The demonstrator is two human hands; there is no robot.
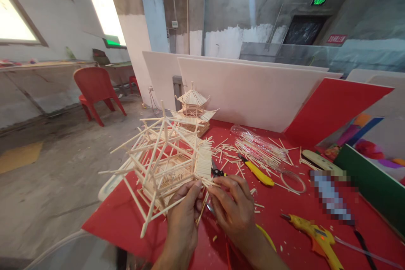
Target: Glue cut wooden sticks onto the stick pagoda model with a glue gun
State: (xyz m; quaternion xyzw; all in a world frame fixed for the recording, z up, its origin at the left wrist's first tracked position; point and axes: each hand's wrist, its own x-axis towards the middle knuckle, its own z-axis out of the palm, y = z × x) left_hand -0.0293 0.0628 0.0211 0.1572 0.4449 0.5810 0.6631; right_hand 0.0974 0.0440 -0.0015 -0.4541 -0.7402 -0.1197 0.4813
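Note:
A pavilion model (155,152) built from thin wooden sticks stands on the near left of the red tabletop, its roof framing bare except for a slatted panel (204,158) on the right. My left hand (185,206) is closed on the model's near right corner, thumb on top. Close beside it, my right hand (232,202) pinches a short wooden stick (212,183) against that corner. The fingertips partly cover where the sticks meet. Black-jawed pliers (217,171) lie just behind my right hand.
A finished-looking pagoda model (192,107) stands behind. Loose sticks (230,152), a plastic bag of sticks (259,145), a yellow-handled cutter (257,172) and a yellow glue gun (313,236) lie on the red table (272,223). White boards (247,93) rise at the back.

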